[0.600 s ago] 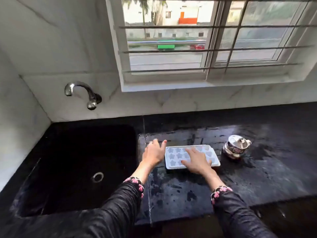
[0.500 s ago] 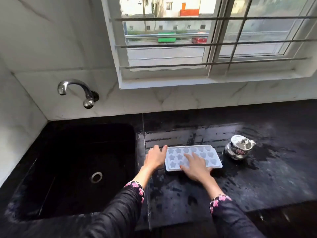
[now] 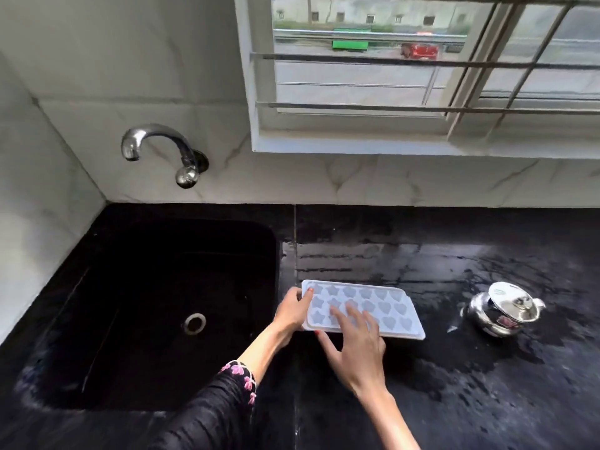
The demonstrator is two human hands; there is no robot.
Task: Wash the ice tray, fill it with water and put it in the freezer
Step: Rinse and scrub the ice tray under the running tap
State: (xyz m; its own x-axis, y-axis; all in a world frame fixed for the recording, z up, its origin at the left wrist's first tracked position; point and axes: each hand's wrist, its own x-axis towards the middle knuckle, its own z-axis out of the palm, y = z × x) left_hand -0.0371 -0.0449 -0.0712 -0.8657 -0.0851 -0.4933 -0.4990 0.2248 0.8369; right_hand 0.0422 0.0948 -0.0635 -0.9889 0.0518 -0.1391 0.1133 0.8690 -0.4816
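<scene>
A single white ice tray (image 3: pixel 386 308), its moulds shaped as stars and hearts, lies on a wet black counter (image 3: pixel 454 391) just right of the one sink (image 3: pixel 146 254). The person's left hand (image 3: pixel 292 311) grips the tray's left end, thumb on top. The right hand (image 3: pixel 357 349) lies spread over its near edge, fingers straight and apart. One lidded steel pot (image 3: pixel 505 308) stands well to the right. One chrome tap (image 3: pixel 156 138) juts from the marble wall above the sink, beside a barred window (image 3: pixel 357 82).

No legible text anywhere.
</scene>
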